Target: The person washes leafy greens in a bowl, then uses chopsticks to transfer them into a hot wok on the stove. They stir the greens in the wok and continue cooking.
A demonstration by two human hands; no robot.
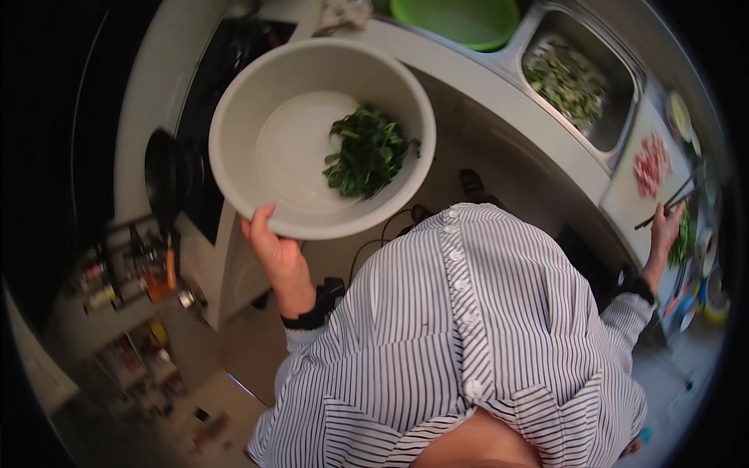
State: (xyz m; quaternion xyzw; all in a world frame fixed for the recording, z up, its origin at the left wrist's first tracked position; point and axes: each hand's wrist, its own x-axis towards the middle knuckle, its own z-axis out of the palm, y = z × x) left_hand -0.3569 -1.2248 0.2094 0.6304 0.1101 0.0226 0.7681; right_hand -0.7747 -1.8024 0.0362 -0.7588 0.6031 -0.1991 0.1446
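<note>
My left hand (279,251) grips the near rim of a large white plastic basin (292,146), its thumb over the edge. A clump of dark green leafy vegetables (368,152) lies on the right side of the basin's floor. Far to the right, my right hand (666,225) holds a pair of dark chopsticks (681,190) over the counter. Close by are sliced pink meat (651,162) on a pale cutting board (621,190) and a bunch of chopped greens (681,240).
A steel sink (620,117) holds leafy scraps (564,85). Beside it sits a green basin (462,23). On the left, a dark wok (162,175) stands by a black hob (205,199). A cable (357,254) lies on the floor.
</note>
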